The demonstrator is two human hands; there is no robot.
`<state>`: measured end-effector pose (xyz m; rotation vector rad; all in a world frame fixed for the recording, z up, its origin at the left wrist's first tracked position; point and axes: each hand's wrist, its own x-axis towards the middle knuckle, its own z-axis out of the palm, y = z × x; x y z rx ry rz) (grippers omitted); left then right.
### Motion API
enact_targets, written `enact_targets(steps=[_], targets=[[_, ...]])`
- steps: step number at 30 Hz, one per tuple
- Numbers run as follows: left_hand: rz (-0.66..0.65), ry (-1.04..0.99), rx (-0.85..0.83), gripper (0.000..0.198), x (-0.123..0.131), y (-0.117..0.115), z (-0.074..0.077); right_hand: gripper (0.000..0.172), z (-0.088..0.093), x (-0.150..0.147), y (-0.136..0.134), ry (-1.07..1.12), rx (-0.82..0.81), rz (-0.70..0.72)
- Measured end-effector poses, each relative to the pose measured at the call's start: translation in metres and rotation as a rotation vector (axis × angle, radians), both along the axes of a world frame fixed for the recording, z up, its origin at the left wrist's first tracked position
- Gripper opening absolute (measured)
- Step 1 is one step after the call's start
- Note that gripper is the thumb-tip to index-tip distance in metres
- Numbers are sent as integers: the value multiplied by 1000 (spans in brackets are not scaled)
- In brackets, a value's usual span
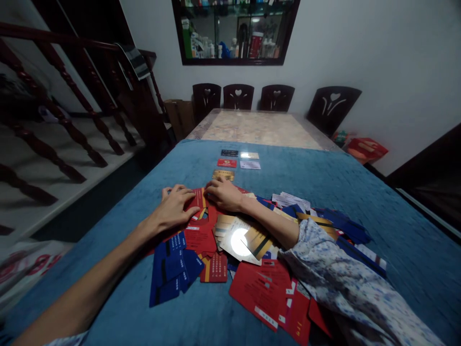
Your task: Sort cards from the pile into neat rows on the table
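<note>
A heap of plastic cards (252,259), red, blue, gold and white, lies spread on a blue cloth (118,307). My left hand (176,206) rests palm down on red cards at the heap's far edge, fingers curled over a card. My right hand (225,194) lies beside it with fingers bent, pressing on a red card; its forearm in a flowered sleeve crosses the pile. Beyond my hands a gold card (223,175) lies alone. Farther off, several cards sit in two short rows: a black card (229,153), a red card (226,163) and two pale cards (249,160).
The blue cloth covers the near part of a marble-topped table (259,127). Several dark chairs (237,96) stand along its far side under a wall cabinet (234,29). A wooden stair railing (65,96) runs at left. A red bag (365,148) lies at right.
</note>
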<state>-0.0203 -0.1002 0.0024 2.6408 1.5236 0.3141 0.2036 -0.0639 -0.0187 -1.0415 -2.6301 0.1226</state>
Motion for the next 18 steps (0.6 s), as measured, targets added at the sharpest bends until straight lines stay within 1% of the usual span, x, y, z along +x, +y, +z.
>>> enact_targets(steps=[4,9,13,18], targets=[[3,-31,-20,34,-2,4,-4,22,0,0,1,29,-15,27],[-23,-43,-15,32,-5,8,-9,23,3,-1,1,25,-23,50],[2,-57,18,32,-4,9,-12,24,3,-1,1,4,-42,19],[38,-26,41,32,1,4,-8,29,7,1,-1,-28,-58,-22]])
